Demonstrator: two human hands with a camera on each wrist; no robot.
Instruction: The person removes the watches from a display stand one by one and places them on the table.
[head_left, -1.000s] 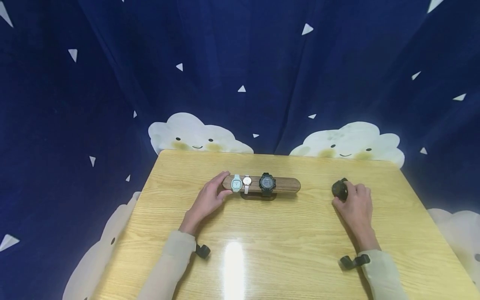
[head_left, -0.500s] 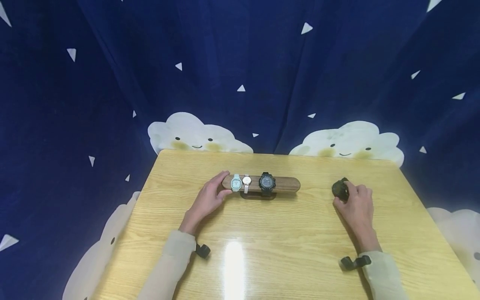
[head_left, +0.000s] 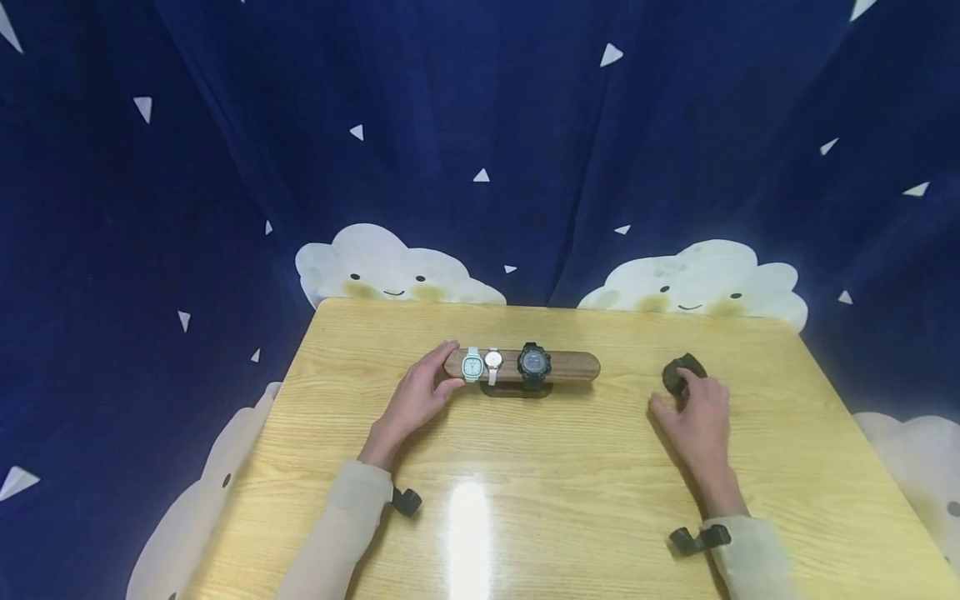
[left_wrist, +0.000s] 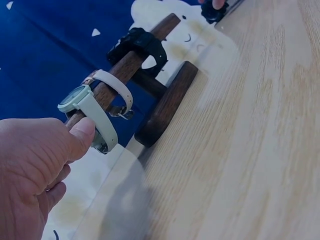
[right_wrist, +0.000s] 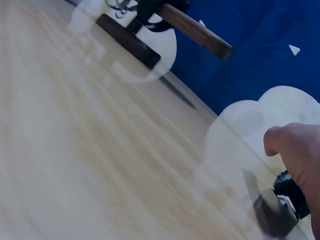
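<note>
Left hand [head_left: 412,398] at the left end of the wooden watch stand [head_left: 577,367], thumb near side, fingers far side, clamped on the bar. Bar carries, left to right: mint watch [head_left: 472,367], slim white watch [head_left: 492,361], black digital watch [head_left: 533,362]. Right hand [head_left: 702,423] well apart, back up, at dark watch [head_left: 682,362] on desk [head_left: 570,475], right side. Thumb spread clear of it, index finger over it; can't tell contact.

Pale wood-grain table [head_left: 570,467], dark blue curtain [head_left: 420,75] behind it, white triangles [head_left: 611,55], smiling clouds [head_left: 378,250]
</note>
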